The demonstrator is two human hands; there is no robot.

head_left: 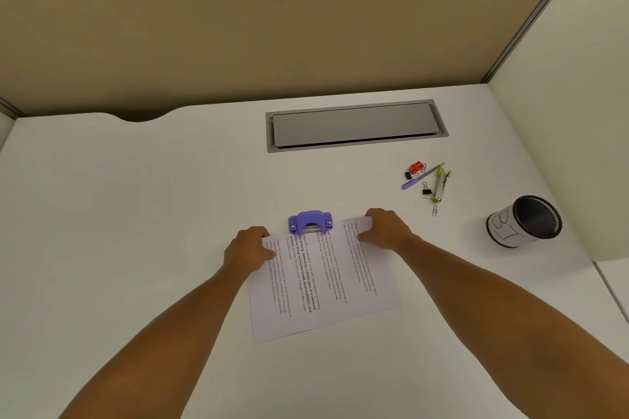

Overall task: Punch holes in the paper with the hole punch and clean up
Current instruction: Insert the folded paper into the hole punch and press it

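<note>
A printed sheet of paper (326,286) lies on the white desk (136,214), turned sideways so its text runs away from me. Its far edge sits inside the slot of a purple hole punch (310,222), which stands at the middle of that edge. My left hand (247,248) grips the far left corner of the paper. On the other side, my right hand (388,226) grips the far right corner. Both hands flank the punch without touching it.
A grey cable flap (355,124) is set into the desk behind the punch. To the right lie binder clips (415,169), a purple pen (422,176), a green stapler (441,184) and a paper clip (434,210). A black mesh pen cup (526,221) lies tipped on its side.
</note>
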